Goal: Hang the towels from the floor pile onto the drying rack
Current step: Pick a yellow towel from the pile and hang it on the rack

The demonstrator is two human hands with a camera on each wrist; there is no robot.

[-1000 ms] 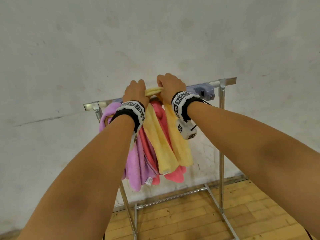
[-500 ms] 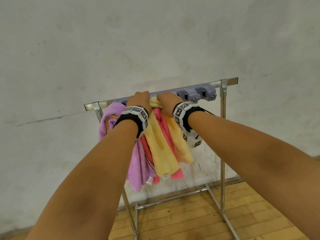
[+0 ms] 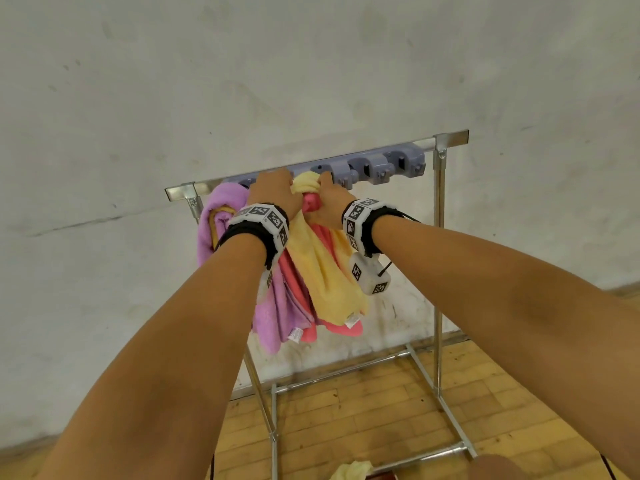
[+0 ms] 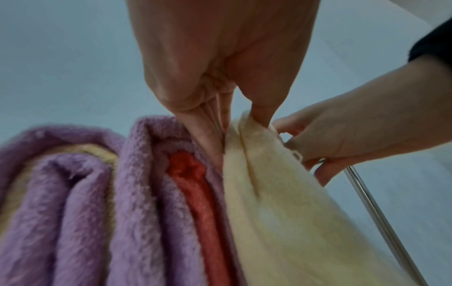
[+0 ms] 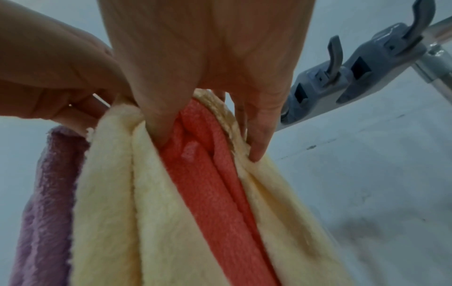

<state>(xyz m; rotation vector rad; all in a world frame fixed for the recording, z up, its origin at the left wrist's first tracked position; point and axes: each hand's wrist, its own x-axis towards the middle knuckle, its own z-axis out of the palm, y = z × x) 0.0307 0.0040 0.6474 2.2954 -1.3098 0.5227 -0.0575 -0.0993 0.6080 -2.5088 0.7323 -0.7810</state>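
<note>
Two bare forearms reach up and forward to a metal drying rack (image 3: 439, 237) standing against a pale wall on a wooden floor. The left hand (image 3: 273, 192) and the right hand (image 3: 329, 202) sit side by side at the rack's top bar, near twelve o'clock in the head view. Both are closed on the bunched top of a yellow towel (image 3: 322, 271), which drapes over the bar and hangs down toward six o'clock. In the wrist views the left hand's thumb and fingers (image 4: 208, 139) pinch the yellow fold, and the right hand's fingers (image 5: 257, 135) press into it beside a coral towel (image 5: 208, 174). Purple towels (image 3: 214, 216) hang at nine o'clock of the hands. A grey clip strip (image 3: 381, 166) runs along the bar toward two o'clock. A bit of pale yellow cloth (image 3: 351, 471) lies on the floor at six o'clock.
</note>
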